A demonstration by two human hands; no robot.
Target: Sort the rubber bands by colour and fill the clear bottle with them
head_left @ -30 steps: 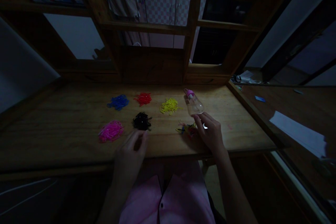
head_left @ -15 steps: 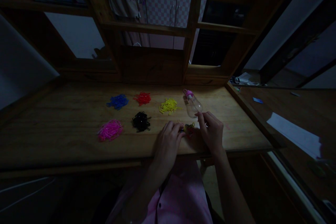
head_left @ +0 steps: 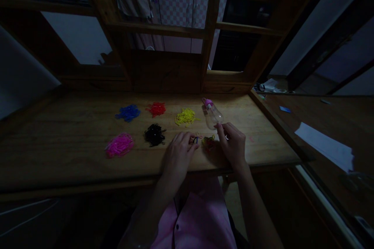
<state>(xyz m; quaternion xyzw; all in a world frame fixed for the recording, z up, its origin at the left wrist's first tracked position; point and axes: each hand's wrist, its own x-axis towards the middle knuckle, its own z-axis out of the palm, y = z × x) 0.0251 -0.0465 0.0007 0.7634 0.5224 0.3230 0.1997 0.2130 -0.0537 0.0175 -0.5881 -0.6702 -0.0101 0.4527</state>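
My left hand (head_left: 180, 149) rests on the wooden desk (head_left: 73, 136), thumb and forefinger closed round a few small thin coloured pieces (head_left: 197, 138). They look like loops or clips, too small to tell which. Just to their right lies a small mixed heap (head_left: 208, 144) of yellow, red and dark pieces, between my two hands. My right hand (head_left: 233, 142) is held in a pinch above the heap's right side; what its fingertips hold, if anything, I cannot make out. Beyond it a clear bulb-shaped bottle (head_left: 214, 116) with a pink cap lies on its side.
Sorted piles lie to the left: yellow (head_left: 186, 117), red (head_left: 156, 109), blue (head_left: 128, 113), black (head_left: 154, 135) and pink (head_left: 120, 144). A wooden shelf unit (head_left: 166, 72) stands along the desk's back. White papers (head_left: 324, 146) lie on the right-hand surface.
My left hand has drawn a little to the left, away from the mixed heap, with a few pieces at its fingertips. My right hand stays pinched in nearly the same place.
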